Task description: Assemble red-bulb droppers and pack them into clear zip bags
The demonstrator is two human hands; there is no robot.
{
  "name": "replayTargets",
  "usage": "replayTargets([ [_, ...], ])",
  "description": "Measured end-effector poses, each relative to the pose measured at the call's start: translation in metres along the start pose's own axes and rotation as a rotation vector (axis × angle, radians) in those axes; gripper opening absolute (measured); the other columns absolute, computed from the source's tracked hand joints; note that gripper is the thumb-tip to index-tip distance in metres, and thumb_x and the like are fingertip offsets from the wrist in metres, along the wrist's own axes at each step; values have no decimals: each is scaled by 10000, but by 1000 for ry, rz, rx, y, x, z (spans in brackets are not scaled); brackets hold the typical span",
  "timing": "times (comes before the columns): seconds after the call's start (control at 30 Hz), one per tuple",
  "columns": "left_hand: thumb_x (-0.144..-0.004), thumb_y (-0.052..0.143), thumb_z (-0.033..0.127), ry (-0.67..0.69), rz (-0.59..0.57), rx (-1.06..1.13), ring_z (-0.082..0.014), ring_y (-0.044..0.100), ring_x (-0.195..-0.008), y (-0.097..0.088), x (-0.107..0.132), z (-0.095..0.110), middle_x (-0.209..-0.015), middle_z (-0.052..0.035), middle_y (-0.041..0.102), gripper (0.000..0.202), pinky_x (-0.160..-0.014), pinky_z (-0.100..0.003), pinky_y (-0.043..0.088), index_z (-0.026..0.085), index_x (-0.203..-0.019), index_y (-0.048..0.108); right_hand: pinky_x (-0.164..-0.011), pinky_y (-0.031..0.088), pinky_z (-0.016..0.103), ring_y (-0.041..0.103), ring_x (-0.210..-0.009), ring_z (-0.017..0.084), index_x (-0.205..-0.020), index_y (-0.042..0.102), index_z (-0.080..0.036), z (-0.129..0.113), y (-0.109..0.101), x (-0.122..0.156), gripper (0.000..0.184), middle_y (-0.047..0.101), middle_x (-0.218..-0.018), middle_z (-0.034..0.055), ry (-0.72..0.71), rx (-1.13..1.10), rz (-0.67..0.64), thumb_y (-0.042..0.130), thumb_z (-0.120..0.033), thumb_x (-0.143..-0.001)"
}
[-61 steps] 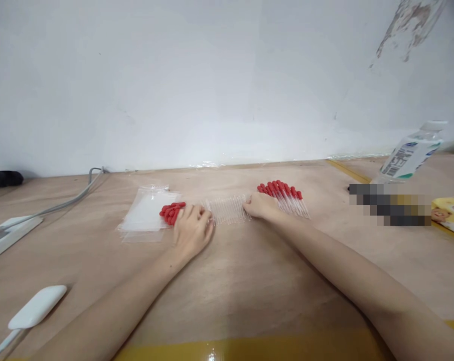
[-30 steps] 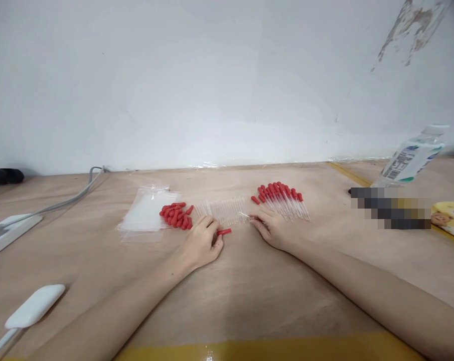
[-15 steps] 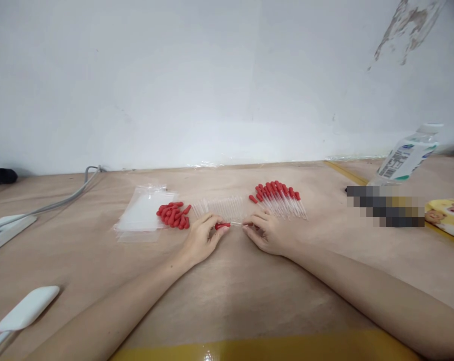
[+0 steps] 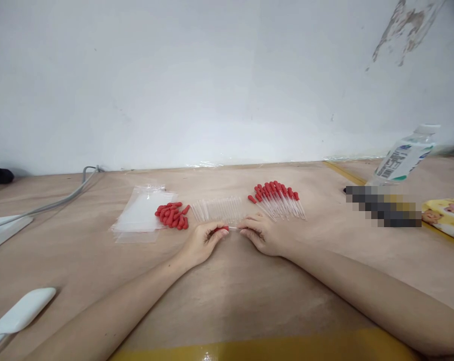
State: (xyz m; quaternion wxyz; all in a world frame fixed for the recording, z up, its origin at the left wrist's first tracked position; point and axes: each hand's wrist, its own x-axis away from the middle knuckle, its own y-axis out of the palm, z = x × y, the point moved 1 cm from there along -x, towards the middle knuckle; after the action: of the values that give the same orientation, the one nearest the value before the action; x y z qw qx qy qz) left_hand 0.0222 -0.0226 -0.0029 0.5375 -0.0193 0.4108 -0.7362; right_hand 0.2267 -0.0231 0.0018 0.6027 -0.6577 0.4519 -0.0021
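My left hand [image 4: 204, 242] is closed, pinching a red rubber dropper bulb [image 4: 222, 229] between thumb and fingers. Facing it, my right hand [image 4: 261, 234] is closed on a thin clear glass tube [image 4: 233, 228], whose end meets the bulb's opening; how far it sits inside is too small to tell. Behind my hands lies a row of clear glass tubes [image 4: 217, 208]. A heap of loose red bulbs [image 4: 172, 216] is left of my left hand. Past my right hand, droppers with red bulbs fitted [image 4: 279, 196] lie fanned out.
Clear plastic bags [image 4: 138, 210] are stacked at left, partly under the bulbs. A white adapter [image 4: 23, 311] and a grey cable [image 4: 61, 200] lie farther left. At right are a tilted plastic bottle [image 4: 405, 159], a blurred dark object and a yellow packet [image 4: 447, 218]. A wall stands behind.
My hands have come closer together, and the bulb and tube now meet with less of each showing between my fingers. The piles look the same.
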Motion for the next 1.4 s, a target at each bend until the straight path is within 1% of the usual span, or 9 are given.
replayTargets([
  [0.13,-872,489,277,59,-26,-7,-131,590,-669,-1,1,2,-738,-16,650,188,-627,-229,463,174,-875,647,-732,384,272,533,-715,120,-971,618,-234,4,-2,-3,213,614,-812,1,-13,-43,-56,421,-221,-893],
  [0.3,-878,476,297,35,-38,-42,-114,557,-580,2,4,5,-649,-2,614,222,-551,-208,440,168,-839,652,-714,342,291,504,-682,125,-964,631,-235,8,-3,-6,223,624,-830,12,-84,79,-107,423,-207,-888],
  [0.43,-874,487,315,38,13,-125,-115,557,-563,2,4,4,-623,4,622,231,-538,-210,434,169,-831,660,-687,313,323,467,-636,139,-899,639,-185,4,0,-5,250,615,-801,51,-155,319,-19,415,-101,-825],
  [0.5,-858,517,325,46,44,-140,-122,576,-576,-1,2,2,-667,-3,655,211,-547,-220,448,177,-868,666,-668,324,323,473,-649,151,-891,629,-163,1,1,-4,255,605,-798,67,-160,354,40,403,-79,-810],
  [0.63,-812,590,335,96,58,-121,-155,635,-704,-6,0,-2,-833,-33,704,208,-630,-249,495,195,-945,667,-700,392,301,509,-725,158,-929,594,-170,2,-2,0,197,595,-811,60,-120,215,100,406,-187,-873],
  [0.77,-810,591,348,85,43,-104,-159,639,-686,-8,1,-1,-817,-46,708,218,-630,-261,507,186,-932,671,-708,437,279,535,-774,149,-912,576,-186,7,-4,3,172,594,-846,56,-106,84,91,409,-214,-883],
  [0.9,-824,571,323,63,-11,-120,-151,629,-668,-6,3,4,-794,-39,705,185,-605,-245,490,180,-881,674,-693,437,293,524,-734,151,-882,596,-192,9,0,3,211,603,-825,56,-173,109,77,384,-188,-889],
  [1.17,-858,522,286,145,-53,-136,-120,562,-629,1,11,6,-734,-19,643,172,-577,-216,436,168,-862,647,-669,417,285,501,-657,141,-818,604,-157,0,6,5,244,579,-729,53,-228,171,63,368,-155,-885],
  [1.4,-867,507,279,179,-71,-190,-134,588,-652,-3,6,8,-750,-30,659,190,-610,-236,459,170,-904,659,-626,408,270,508,-673,155,-810,610,-138,-8,9,-1,238,585,-758,75,-133,184,-38,384,-169,-877],
])
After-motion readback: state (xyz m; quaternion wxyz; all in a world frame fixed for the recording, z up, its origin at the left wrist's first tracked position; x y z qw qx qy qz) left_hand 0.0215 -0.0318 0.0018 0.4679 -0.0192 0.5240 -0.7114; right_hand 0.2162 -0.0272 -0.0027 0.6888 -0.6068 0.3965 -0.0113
